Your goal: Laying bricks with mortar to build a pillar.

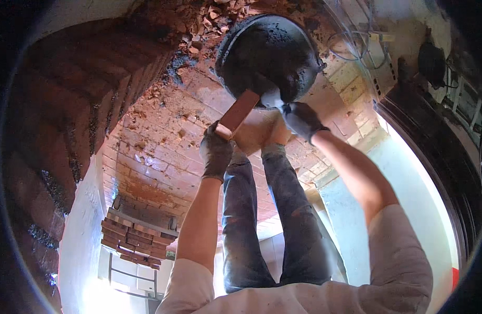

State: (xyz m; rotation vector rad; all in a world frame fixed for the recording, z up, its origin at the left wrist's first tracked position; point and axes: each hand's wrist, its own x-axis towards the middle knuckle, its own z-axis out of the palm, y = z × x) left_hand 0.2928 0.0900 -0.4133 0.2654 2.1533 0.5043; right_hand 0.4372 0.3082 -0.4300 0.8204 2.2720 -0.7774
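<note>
My left hand (216,152), in a dark glove, is closed around one end of a reddish brick (240,112). The brick is tilted, its far end by the near rim of a round black bucket (224,43). Dark wet mortar (275,52) coats the inside of that bucket. A dark glove also covers my right hand (302,122), which grips a trowel (273,99). The trowel's blade reaches over the bucket's near side, close to the brick's end; its handle is hidden in my fist.
On the left rises a brick wall (73,104) with dark mortar joints. Broken rubble (212,21) lies beyond the bucket, and crumbs litter the tiled floor (162,131). Stacked bricks (136,235) stand at lower left. A loose cable (351,47) and a dark frame (429,152) are at right.
</note>
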